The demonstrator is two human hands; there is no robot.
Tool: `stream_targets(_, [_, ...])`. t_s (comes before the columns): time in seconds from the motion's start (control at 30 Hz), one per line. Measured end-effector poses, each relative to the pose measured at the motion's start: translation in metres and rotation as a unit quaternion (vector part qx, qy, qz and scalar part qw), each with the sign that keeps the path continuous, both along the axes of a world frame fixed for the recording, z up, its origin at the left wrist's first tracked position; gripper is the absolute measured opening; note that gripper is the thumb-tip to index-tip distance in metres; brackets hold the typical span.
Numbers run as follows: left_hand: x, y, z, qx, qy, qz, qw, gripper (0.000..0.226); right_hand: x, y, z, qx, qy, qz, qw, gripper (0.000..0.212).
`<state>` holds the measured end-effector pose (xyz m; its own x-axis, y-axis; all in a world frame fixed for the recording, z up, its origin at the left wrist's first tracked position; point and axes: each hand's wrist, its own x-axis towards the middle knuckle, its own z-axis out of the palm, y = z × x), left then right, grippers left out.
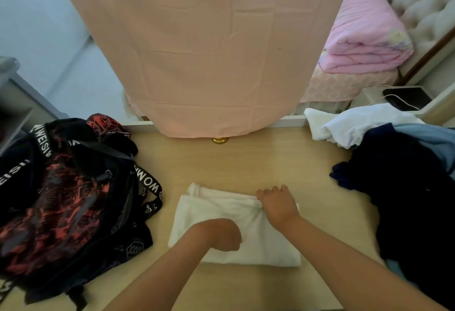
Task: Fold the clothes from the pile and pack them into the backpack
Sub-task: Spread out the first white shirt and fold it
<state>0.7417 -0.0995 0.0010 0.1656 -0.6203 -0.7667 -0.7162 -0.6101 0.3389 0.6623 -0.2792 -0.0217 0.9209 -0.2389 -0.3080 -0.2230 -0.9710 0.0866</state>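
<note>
White garment [268,246] is lying folded on the tabletop [246,163], long axis running left-right; right hand [278,205] is gripping its far edge, left hand [221,234] is resting curled, grasp unclear; backpack [69,200] is lying leftward

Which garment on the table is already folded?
The white garment at centre, under the left hand and right hand: a flat rectangle. The others, in the pile at right, lie crumpled.
</note>
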Motion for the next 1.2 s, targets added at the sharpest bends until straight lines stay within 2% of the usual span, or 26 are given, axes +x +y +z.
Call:
stream_targets(0.07, [0.007,0.008,-0.001,-0.102,-0.04,0.045,0.993,0.034,0.003,0.002,0.001,0.001,0.005,0.034,0.999,0.042])
stream_targets(0.13, [0.016,0.022,-0.011,-0.187,-0.15,0.097,0.966,0.05,-0.001,0.006,-0.002,0.024,0.017,0.055,0.998,0.046])
stream_targets(0.2, [0.02,0.039,-0.022,-0.183,-0.188,0.133,0.956,0.069,-0.009,0.009,-0.005,0.046,0.009,0.06,0.997,0.045])
stream_targets(0.27, [0.02,0.051,-0.029,-0.176,-0.187,0.159,0.953,0.068,-0.015,0.005,-0.006,0.064,-0.012,0.052,0.997,0.038])
stream_targets(0.37, [0.025,0.066,-0.03,-0.176,-0.194,0.155,0.952,0.055,-0.024,-0.001,0.002,0.125,-0.072,0.008,0.99,0.029])
stream_targets(0.43, [0.031,0.071,-0.023,-0.158,-0.213,0.104,0.959,0.037,-0.029,-0.006,0.01,0.149,-0.133,-0.02,0.98,0.036])
stream_targets(0.53, [0.038,0.062,-0.014,-0.235,-0.273,0.121,0.925,0.019,-0.031,-0.018,0.019,0.126,-0.154,-0.059,0.978,0.03])
stream_targets(0.57, [0.037,0.058,-0.013,-0.247,-0.308,0.129,0.91,0.021,-0.03,-0.022,0.02,0.108,-0.139,-0.064,0.982,0.027])
stream_targets(0.6, [0.035,0.054,-0.015,-0.221,-0.336,0.121,0.908,0.031,-0.03,-0.024,0.018,0.08,-0.118,-0.054,0.988,0.03])
stream_targets(0.67, [0.021,0.049,-0.025,-0.139,-0.391,0.08,0.906,0.062,-0.03,-0.026,0.007,0.019,-0.082,0.001,0.996,0.05])
stream_targets(0.7, [0.012,0.047,-0.027,-0.136,-0.4,0.067,0.904,0.072,-0.03,-0.022,0.001,-0.002,-0.072,0.027,0.997,0.062])
stream_targets(0.73, [0.003,0.043,-0.032,-0.17,-0.389,0.062,0.903,0.075,-0.03,-0.015,-0.005,-0.003,-0.072,0.041,0.997,0.069])
stream_targets(0.8, [-0.018,0.035,-0.041,-0.26,-0.347,0.026,0.901,0.067,-0.034,0.007,-0.014,0.05,-0.091,0.054,0.993,0.072])
stream_targets(0.83, [-0.028,0.032,-0.045,-0.268,-0.327,0.002,0.906,0.06,-0.037,0.019,-0.018,0.091,-0.08,0.056,0.991,0.07])
stream_targets(0.9, [-0.041,0.036,-0.054,-0.227,-0.302,-0.004,0.926,0.06,-0.049,0.035,-0.029,0.126,-0.041,0.059,0.989,0.067])
stream_targets(0.97, [-0.042,0.051,-0.064,-0.186,-0.302,0.046,0.934,0.068,-0.061,0.034,-0.039,0.124,0.005,0.039,0.992,0.071])
stream_targets(1.07, [-0.04,0.083,-0.071,-0.149,-0.317,0.124,0.928,0.079,-0.07,0.015,-0.044,0.11,0.034,-0.01,0.993,0.079])
stream_targets(1.2, [-0.05,0.112,-0.076,-0.151,-0.326,0.152,0.921,0.082,-0.066,-0.001,-0.042,0.065,0.037,-0.002,0.997,0.079])
